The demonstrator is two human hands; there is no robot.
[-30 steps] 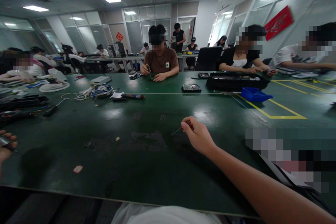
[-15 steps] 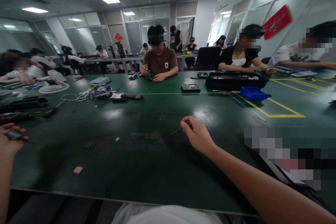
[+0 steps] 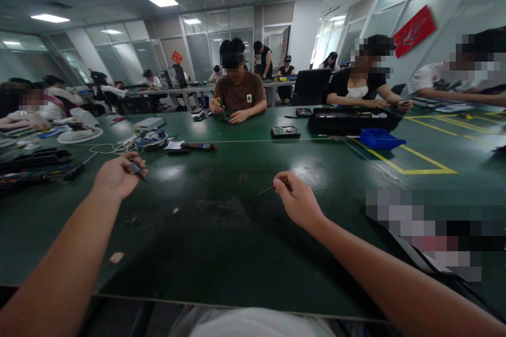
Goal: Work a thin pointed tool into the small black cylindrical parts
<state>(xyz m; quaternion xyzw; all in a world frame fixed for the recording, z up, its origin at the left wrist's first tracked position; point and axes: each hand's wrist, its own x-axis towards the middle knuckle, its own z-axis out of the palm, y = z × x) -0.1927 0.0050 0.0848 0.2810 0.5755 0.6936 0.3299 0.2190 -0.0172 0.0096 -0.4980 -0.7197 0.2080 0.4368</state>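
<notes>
My left hand (image 3: 122,175) is raised above the green table at left of centre. Its fingers are closed round a small grey-and-dark part (image 3: 136,168) with a thin dark end pointing down to the right; its kind is not clear. Right of the middle, my right hand (image 3: 294,195) pinches a thin screwdriver (image 3: 265,190). The metal shaft points left and slightly down over the table, a bit of red shows at the fingertips, and the handle is mostly hidden in the hand. The two hands are well apart.
Paper scraps (image 3: 117,257) lie on the green table (image 3: 221,284). Further off are a blue tray (image 3: 381,139), a hard drive (image 3: 285,132), a long black casing (image 3: 351,121), an electric screwdriver (image 3: 200,146) and a cable tangle (image 3: 152,140). A person (image 3: 239,92) works opposite.
My left hand has moved from the left edge in toward the middle and further over the table, carrying the small part. My right hand stays almost where it was with the screwdriver.
</notes>
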